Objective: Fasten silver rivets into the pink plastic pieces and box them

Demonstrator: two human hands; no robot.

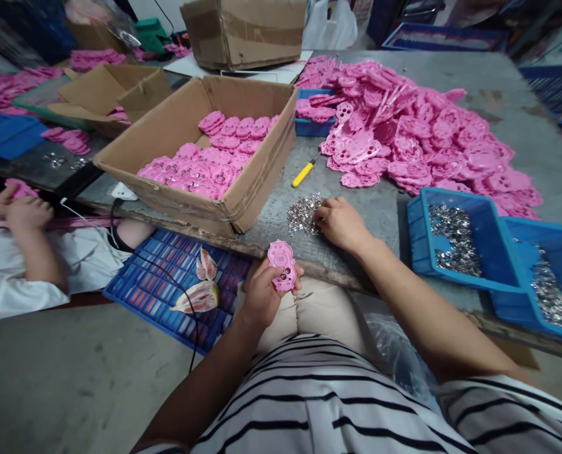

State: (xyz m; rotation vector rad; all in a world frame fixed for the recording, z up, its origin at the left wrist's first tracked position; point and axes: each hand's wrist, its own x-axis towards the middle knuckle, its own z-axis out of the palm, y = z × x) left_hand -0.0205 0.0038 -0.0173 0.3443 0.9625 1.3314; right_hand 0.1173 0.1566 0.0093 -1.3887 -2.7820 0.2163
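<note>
My left hand is closed around a pink plastic part, held upright above my lap near the table's front edge. My right hand rests on the grey table with its fingertips pinched into a small heap of tiny silver metal pieces; what the fingers hold is too small to make out. A big pile of the same pink parts covers the table beyond my right hand.
An open cardboard box with rows of pink parts stands at the left. A yellow-handled tool lies beside it. Two blue trays of silver pieces sit at the right. Another person's arm works at far left. A blue crate lies on the floor.
</note>
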